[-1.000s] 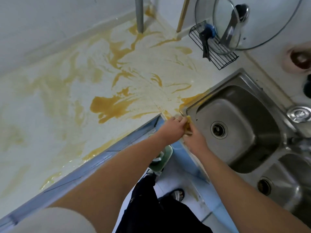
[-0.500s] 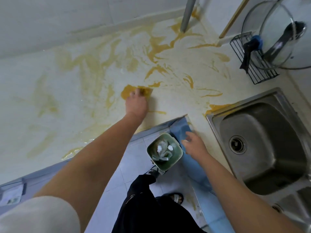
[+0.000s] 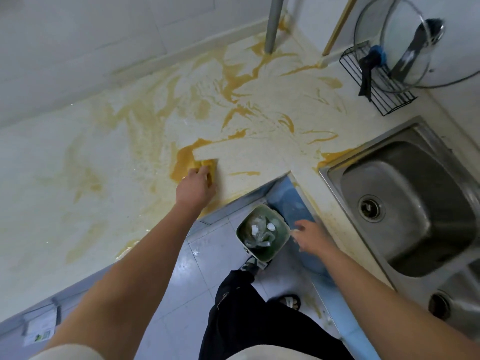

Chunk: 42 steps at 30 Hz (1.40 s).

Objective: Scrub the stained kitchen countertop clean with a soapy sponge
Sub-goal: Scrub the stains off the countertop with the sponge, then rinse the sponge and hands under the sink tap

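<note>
The pale countertop (image 3: 78,162) is smeared with orange-brown stains, thickest in a puddle (image 3: 183,159) near the middle. My left hand (image 3: 196,187) grips a yellow sponge (image 3: 207,166) and presses it on the counter at the puddle's right edge. A clean pale stripe (image 3: 244,154) runs from the sponge up and to the right. My right hand (image 3: 313,236) hangs over the counter's inner corner with fingers spread and holds nothing.
A steel sink (image 3: 405,201) lies at the right, with a second basin below it. A black wire rack (image 3: 376,81) with a glass lid (image 3: 415,40) stands at the back right. A grey pipe (image 3: 272,24) rises from the counter's back. A green bin (image 3: 262,233) sits on the floor.
My left hand took the sponge from the sink's edge to the middle puddle and wiped down-left, leaving a clean stripe. My right hand let go of the sponge and dropped to the counter's edge.
</note>
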Each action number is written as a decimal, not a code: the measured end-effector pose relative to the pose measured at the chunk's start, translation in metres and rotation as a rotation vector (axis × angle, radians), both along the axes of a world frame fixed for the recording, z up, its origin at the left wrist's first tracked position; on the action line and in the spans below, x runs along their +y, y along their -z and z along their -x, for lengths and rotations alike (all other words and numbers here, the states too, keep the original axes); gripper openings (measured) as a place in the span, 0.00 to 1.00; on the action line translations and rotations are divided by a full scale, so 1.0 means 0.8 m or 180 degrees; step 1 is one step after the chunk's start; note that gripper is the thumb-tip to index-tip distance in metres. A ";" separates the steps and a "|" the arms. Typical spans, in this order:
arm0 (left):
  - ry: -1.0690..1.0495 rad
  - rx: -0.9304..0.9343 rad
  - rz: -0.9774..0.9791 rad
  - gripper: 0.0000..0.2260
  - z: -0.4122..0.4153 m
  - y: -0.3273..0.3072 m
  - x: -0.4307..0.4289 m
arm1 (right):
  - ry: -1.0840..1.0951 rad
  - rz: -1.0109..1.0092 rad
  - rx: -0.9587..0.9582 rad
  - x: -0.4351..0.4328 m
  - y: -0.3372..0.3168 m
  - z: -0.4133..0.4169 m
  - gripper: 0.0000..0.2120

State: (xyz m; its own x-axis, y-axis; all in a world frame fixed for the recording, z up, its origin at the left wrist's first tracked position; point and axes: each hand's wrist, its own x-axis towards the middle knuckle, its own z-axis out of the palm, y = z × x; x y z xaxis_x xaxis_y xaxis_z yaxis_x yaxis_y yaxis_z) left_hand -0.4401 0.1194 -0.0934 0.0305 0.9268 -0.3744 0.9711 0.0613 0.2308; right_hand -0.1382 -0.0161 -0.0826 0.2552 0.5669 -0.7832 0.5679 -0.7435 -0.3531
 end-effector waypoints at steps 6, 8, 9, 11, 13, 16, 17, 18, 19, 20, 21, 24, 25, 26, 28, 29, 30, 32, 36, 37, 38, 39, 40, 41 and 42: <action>-0.0352 -0.0056 -0.0068 0.16 0.039 -0.001 -0.090 | -0.0054 0.0061 0.0187 -0.022 0.026 -0.007 0.15; -0.0637 0.0008 -0.0128 0.15 0.068 0.003 -0.124 | 0.0012 0.0047 0.0224 -0.026 0.017 -0.004 0.14; -0.0709 0.0032 -0.0134 0.15 0.072 0.004 -0.134 | 0.0081 0.0050 0.0245 -0.031 0.013 -0.006 0.13; -0.0770 0.0067 -0.0153 0.13 0.074 0.010 -0.141 | 0.0185 0.0095 0.0265 -0.034 0.008 -0.004 0.11; -0.0700 0.0016 -0.0221 0.12 0.061 0.014 -0.131 | 0.0304 0.0138 0.0299 -0.042 0.000 -0.006 0.10; -0.0539 -0.0008 -0.0232 0.12 0.028 0.013 -0.100 | 0.0429 0.0128 0.0276 -0.055 -0.007 -0.019 0.10; -0.0426 -0.0051 -0.0218 0.13 0.008 0.010 -0.086 | 0.0362 0.0078 0.0176 -0.063 -0.008 -0.030 0.11; -0.0293 -0.0060 -0.0180 0.15 -0.011 0.008 -0.075 | 0.0200 0.0047 0.0044 -0.072 -0.009 -0.040 0.12; -0.0054 -0.0034 -0.0167 0.17 -0.027 0.004 -0.056 | 0.0169 -0.0024 -0.0027 -0.078 -0.008 -0.046 0.14; 0.0162 -0.0020 -0.0177 0.18 -0.045 0.003 -0.044 | 0.0171 -0.0029 -0.0039 -0.086 -0.012 -0.051 0.14; 0.0373 -0.0031 -0.0232 0.19 -0.068 0.001 -0.029 | 0.0226 -0.0014 -0.0021 -0.096 -0.015 -0.059 0.15; 0.0817 -0.0079 -0.0300 0.20 -0.129 0.004 0.001 | 0.0569 -0.0027 -0.0124 -0.127 -0.022 -0.084 0.17; 0.0948 -0.0033 -0.0291 0.20 -0.149 0.004 0.008 | 0.0710 -0.0074 -0.0137 -0.139 -0.024 -0.092 0.17; 0.1037 0.0030 -0.0289 0.21 -0.166 0.004 0.016 | 0.0807 -0.0097 -0.0140 -0.149 -0.029 -0.097 0.17; 0.1313 0.0146 -0.0266 0.22 -0.208 0.003 0.025 | 0.1023 -0.0111 -0.0176 -0.175 -0.037 -0.112 0.16; 0.1439 0.0239 -0.0263 0.23 -0.222 0.002 0.027 | 0.1106 -0.0142 -0.0185 -0.184 -0.037 -0.118 0.16; 0.1598 0.0335 -0.0258 0.23 -0.242 0.000 0.027 | 0.1255 -0.0174 -0.0203 -0.194 -0.042 -0.123 0.15; 0.1741 0.0509 -0.0147 0.21 -0.259 -0.005 0.031 | 0.1504 -0.0251 -0.0231 -0.210 -0.038 -0.128 0.15; 0.1909 0.0507 0.0307 0.21 -0.302 -0.008 0.035 | 0.2099 -0.0428 -0.0199 -0.252 -0.042 -0.142 0.15; 0.1816 0.0296 0.0473 0.21 -0.310 -0.012 0.032 | 0.2219 -0.0505 -0.0248 -0.259 -0.043 -0.148 0.14; 0.1782 0.0043 0.0575 0.20 -0.326 -0.019 0.024 | 0.2370 -0.0595 -0.0313 -0.268 -0.048 -0.158 0.12; 0.1780 -0.0202 0.0613 0.19 -0.349 -0.028 0.014 | 0.2582 -0.0695 -0.0393 -0.279 -0.053 -0.171 0.10; 0.1770 -0.0447 0.0620 0.16 -0.363 -0.036 0.002 | 0.2670 -0.0737 -0.0473 -0.287 -0.056 -0.182 0.09; 0.1763 -0.0700 0.0599 0.14 -0.389 -0.049 -0.010 | 0.2765 -0.0786 -0.0530 -0.297 -0.059 -0.200 0.08; 0.1747 -0.0899 0.0592 0.13 -0.407 -0.058 -0.022 | 0.2789 -0.0779 -0.0589 -0.307 -0.059 -0.215 0.09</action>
State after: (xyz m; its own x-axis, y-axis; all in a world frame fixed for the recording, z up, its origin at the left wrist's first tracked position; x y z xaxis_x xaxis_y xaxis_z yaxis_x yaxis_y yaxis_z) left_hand -0.1148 0.1021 -0.0473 0.6027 0.6687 -0.4354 0.7759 -0.3635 0.5157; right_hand 0.0339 -0.2613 -0.0353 0.7796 0.2568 -0.5712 -0.0984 -0.8505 -0.5167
